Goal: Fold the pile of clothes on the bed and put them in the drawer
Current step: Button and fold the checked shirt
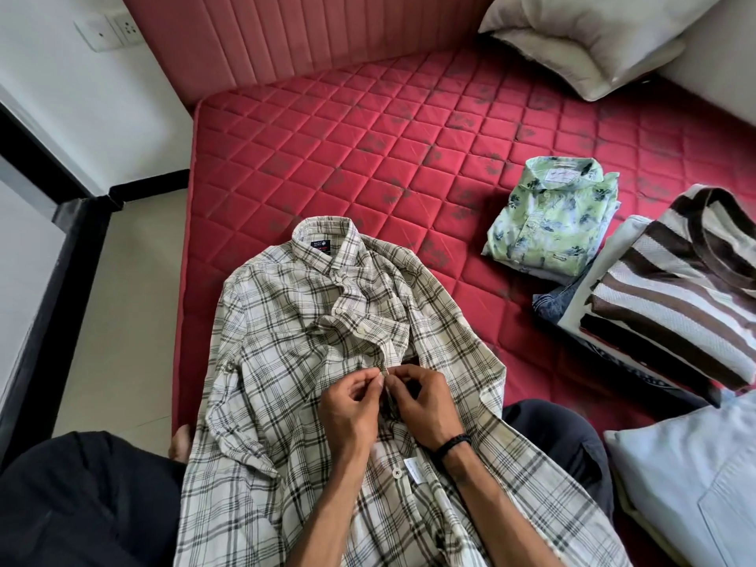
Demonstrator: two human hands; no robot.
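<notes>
A white and grey checked shirt (286,329) lies face up across the near corner of the red quilted mattress (368,128) and over my lap, collar pointing away. My left hand (352,407) and my right hand (421,407) meet at the front placket in the middle of the shirt. Each pinches one edge of the placket at a button. A folded green floral shirt (548,223) lies on the mattress to the right. Beside it sits a folded brown and white striped garment (675,296) on top of other folded clothes.
A pale grey garment with a pocket (695,484) lies at the near right. A white pillow (593,38) leans at the far right by the padded red headboard (266,38). The mattress edge drops to a tiled floor (122,300) on the left.
</notes>
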